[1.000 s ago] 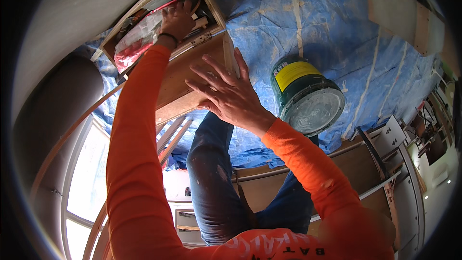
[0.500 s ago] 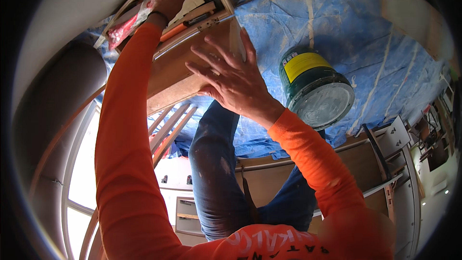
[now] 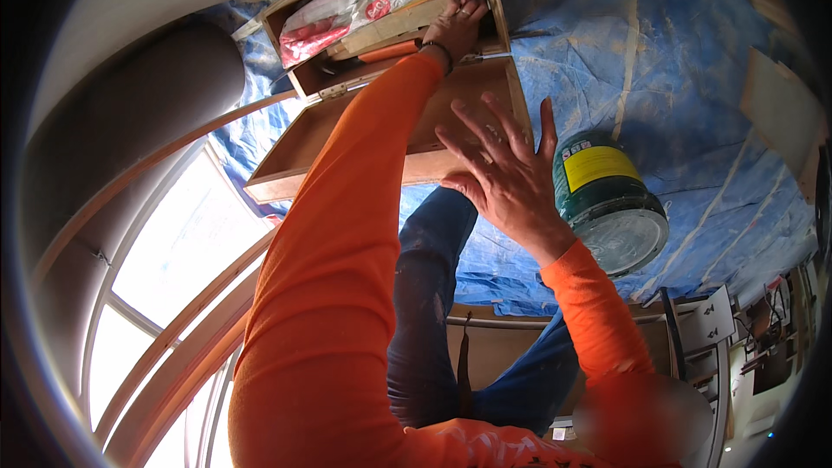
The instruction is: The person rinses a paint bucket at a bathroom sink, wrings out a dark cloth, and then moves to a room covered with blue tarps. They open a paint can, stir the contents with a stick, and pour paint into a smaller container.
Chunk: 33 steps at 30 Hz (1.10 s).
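An open wooden box lies on a blue tarp, its lid folded down toward me. Inside are a red and white plastic bag, wooden slats and an orange-handled tool. My left hand reaches into the box's right end with its fingers curled on the contents; what it grips is hidden. My right hand hovers with fingers spread at the lid's right corner, holding nothing, just left of a green paint can with a yellow label.
The blue tarp covers the floor, with pale boards at the right. My jeans-clad legs are below the box. A curved window frame fills the left. Cabinet parts sit at the lower right.
The view has swung, so the box now sits more central. My left hand stays inside the box's right end. My right hand stays spread and has drifted closer to the paint can.
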### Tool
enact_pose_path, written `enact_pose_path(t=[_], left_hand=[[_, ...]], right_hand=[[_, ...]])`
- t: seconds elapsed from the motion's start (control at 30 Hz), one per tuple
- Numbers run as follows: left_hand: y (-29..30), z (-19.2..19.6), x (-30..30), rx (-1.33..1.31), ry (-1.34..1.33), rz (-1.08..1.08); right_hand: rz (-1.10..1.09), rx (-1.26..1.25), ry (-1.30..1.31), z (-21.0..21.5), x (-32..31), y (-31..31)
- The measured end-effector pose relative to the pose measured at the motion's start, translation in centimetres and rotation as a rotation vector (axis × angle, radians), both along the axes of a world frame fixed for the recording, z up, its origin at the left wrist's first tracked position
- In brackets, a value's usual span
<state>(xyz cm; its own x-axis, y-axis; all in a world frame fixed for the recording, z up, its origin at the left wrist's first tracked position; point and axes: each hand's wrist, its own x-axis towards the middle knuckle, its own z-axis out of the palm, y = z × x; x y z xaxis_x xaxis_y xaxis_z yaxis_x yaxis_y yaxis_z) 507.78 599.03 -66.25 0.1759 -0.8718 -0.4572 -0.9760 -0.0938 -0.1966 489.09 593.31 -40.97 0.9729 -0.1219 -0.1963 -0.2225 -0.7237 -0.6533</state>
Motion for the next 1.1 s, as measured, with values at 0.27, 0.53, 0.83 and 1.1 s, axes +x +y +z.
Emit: enact_pose_path(t=[0.27,0.53,0.83,1.1], left_hand=[[-0.2,-1.8,1.8,0.025,0.489,0.440],[0.6,2.9,2.1,0.087,0.585,0.493],[10.7,10.1,5.1,-0.284,0.847,0.605],[18.3,19.9,7.6,-0.577,0.778,1.003]], right_hand=[[0.013,-0.019,-0.002,0.0,0.7,-0.6],[0.020,-0.068,0.005,0.1,0.6,-0.7],[0.010,-0.053,-0.044,0.9,1.4,-0.5],[0.017,-0.093,-0.052,1.4,1.8,-0.7]])
